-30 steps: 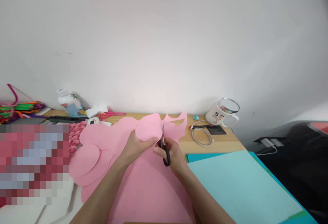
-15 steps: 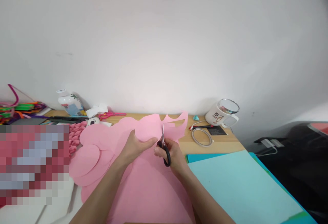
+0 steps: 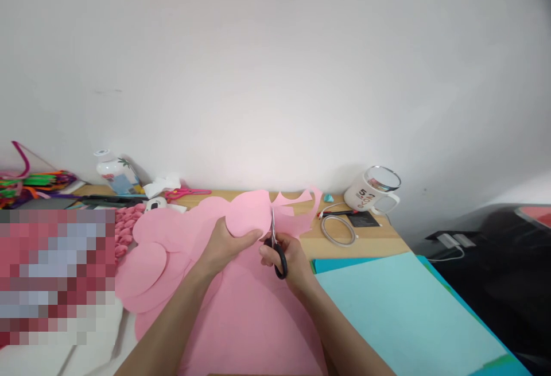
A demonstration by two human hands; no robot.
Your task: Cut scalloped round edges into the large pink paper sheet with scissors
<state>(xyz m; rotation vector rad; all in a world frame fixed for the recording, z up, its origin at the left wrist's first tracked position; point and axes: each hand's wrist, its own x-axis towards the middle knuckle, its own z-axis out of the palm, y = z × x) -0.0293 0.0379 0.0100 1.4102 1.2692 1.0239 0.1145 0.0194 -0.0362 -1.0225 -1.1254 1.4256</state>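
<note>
My left hand [image 3: 228, 244] pinches a rounded piece of pink paper [image 3: 248, 213] between thumb and fingers, most of the fingers hidden behind it. In my right hand [image 3: 289, 258] is a pair of scissors [image 3: 281, 261] with black handles; the blades point away from me at the paper's right edge. A curling pink offcut [image 3: 297, 221] trails to the right of the blades. Under both hands lies a large pink sheet [image 3: 258, 324], and pink paper circles [image 3: 144, 267] overlap in a pile on the left.
A white mug [image 3: 371, 189] stands at the back right beside a coiled cable [image 3: 338, 231]. Light blue sheets [image 3: 400, 313] lie at the right. Pink scissors [image 3: 187, 193], a white bottle [image 3: 116, 172] and colourful pipe cleaners [image 3: 43, 183] line the wall side. The lower left is pixelated.
The offcut has parted further from the rounded piece and its curved strip now bends outward to the right. Both hands keep nearly the same place and hold.
</note>
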